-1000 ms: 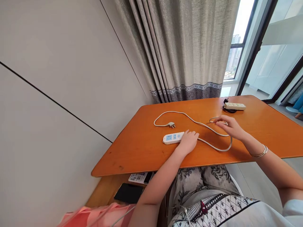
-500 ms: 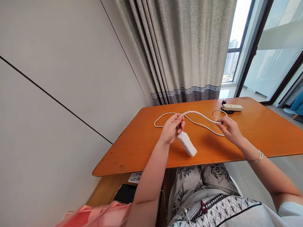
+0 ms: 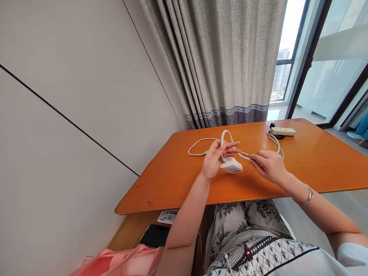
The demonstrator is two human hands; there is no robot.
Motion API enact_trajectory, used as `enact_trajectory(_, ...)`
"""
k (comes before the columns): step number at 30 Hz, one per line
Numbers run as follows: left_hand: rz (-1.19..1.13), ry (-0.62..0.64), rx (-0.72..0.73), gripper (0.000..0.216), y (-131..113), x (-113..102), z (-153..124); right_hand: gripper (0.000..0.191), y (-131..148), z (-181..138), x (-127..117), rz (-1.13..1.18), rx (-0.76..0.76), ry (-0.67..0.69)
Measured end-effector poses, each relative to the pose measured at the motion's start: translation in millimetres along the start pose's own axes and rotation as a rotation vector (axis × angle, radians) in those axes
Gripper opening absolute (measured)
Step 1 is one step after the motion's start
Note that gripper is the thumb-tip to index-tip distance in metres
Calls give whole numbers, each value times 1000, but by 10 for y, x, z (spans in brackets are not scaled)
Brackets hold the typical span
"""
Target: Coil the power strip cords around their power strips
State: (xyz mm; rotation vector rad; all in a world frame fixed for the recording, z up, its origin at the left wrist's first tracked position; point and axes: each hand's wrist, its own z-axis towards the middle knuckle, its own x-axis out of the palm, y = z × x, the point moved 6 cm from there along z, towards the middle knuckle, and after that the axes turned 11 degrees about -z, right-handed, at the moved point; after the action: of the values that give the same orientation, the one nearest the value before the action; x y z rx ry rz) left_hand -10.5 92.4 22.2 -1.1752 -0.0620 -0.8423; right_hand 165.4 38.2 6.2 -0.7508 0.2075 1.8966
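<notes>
My left hand (image 3: pixel 214 159) has the white power cord (image 3: pixel 227 132) pinched under the thumb close to the strip end, other fingers stretched out to the right, cord looping up above them. White power strip (image 3: pixel 231 165) sits tilted just below those fingers, over the near middle of the desk (image 3: pixel 169 180); can't tell if it touches the wood. My right hand (image 3: pixel 268 164) grips the same cord between thumb and fingers, right of the strip, bracelets (image 3: pixel 309 194) on that wrist. More cord: one curve lies on the desk beyond my left hand, another bends past my right hand toward the far right. There, near the back edge, a beige power strip (image 3: pixel 283 132) lies beside its black plug (image 3: pixel 272 125), well apart from both hands. Below the desk, left side: black phone (image 3: pixel 155 235), partly behind my forearm, near a pink bag-like item (image 3: pixel 123 262).
</notes>
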Motion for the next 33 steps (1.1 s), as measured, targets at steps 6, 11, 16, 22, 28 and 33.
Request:
enact_trajectory(6, 261, 102, 24, 36, 135, 236, -103, 23, 414, 237, -399, -66, -179, -199)
enact_trajectory(11, 404, 133, -83, 43, 267, 305, -207, 29, 400, 393, -495, -79, -170, -257)
enact_trajectory(16, 118, 131, -198, 44, 303, 322, -221, 51, 79, 463, -329, 70, -51, -56)
enact_trajectory(22, -42, 97, -198, 37, 321, 283, -166, 56, -107, 466, -250, 227, -33, -18)
enact_trajectory(28, -145, 174, -306, 38, 368, 364, -181, 47, -63, 515, -163, 382, 13, 72)
enact_trajectory(33, -236, 250, -465, 45, 395, 408, -219, 50, -114, 505, -117, 508, 121, 67)
